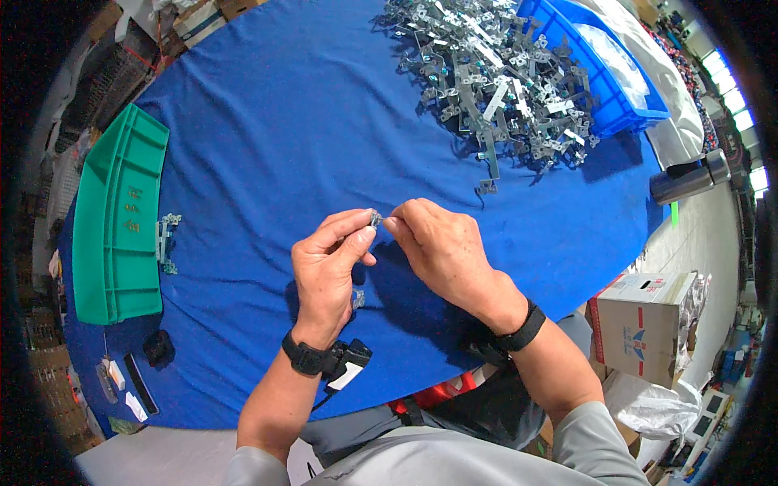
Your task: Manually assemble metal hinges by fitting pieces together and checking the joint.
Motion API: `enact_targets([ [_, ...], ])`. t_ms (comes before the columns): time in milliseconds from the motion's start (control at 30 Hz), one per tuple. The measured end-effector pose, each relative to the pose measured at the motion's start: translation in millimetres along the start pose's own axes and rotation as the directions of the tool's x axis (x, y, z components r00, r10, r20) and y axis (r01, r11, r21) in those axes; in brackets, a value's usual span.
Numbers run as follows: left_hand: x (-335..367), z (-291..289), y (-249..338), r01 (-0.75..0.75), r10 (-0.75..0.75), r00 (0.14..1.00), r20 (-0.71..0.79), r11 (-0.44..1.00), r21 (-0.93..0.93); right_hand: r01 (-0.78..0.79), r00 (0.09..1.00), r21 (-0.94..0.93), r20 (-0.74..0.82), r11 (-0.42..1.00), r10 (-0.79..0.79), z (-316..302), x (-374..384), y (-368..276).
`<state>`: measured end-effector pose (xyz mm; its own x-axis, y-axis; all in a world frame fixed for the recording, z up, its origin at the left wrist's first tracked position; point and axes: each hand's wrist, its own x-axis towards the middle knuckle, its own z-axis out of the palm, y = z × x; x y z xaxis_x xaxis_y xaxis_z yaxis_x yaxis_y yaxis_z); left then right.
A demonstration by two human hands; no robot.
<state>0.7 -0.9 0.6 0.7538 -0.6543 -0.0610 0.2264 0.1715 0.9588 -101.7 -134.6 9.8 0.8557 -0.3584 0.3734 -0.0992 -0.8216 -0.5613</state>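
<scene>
My left hand [328, 263] is closed around a small metal bracket. One end of the bracket [375, 219] shows between its thumb and forefinger, and what looks like the other end sticks out below the palm. My right hand [444, 249] is in a pinch right beside that upper end; whatever its fingertips hold is too small to make out. Both hands are over the blue cloth [267, 146]. Far to the right lies a large heap of similar metal brackets [502, 89], with a single one jutting out at its near edge.
A green plastic bin [121, 279] stands at the left, with several metal brackets [167, 243] beside it. At the far right are a blue crate [624, 113] with a clear bag and a metal flask [693, 178]. A carton [640, 328] sits off the table's right edge.
</scene>
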Motion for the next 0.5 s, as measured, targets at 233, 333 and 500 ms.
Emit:
enact_targets([
  [233, -0.2, 1.0, -0.1, -0.006, 0.006, 1.0, -0.009, 1.0, 0.004, 0.029, 0.999, 0.057, -0.036, 0.998, -0.027, -0.6, 2.0, 1.2],
  [333, -0.2, -0.5, -0.8, -0.002, 0.002, 1.0, 0.005, 1.0, 0.005, -0.007, 1.0, 0.009, 0.022, 1.0, 0.006, -0.9, -0.1, 1.2],
  [500, -0.1, -0.5, -1.0, 0.002, -0.002, 1.0, -0.002, 1.0, 0.012, 0.001, 1.0, 0.047, -0.024, 0.999, 0.0, -0.7, 1.4, -0.9],
])
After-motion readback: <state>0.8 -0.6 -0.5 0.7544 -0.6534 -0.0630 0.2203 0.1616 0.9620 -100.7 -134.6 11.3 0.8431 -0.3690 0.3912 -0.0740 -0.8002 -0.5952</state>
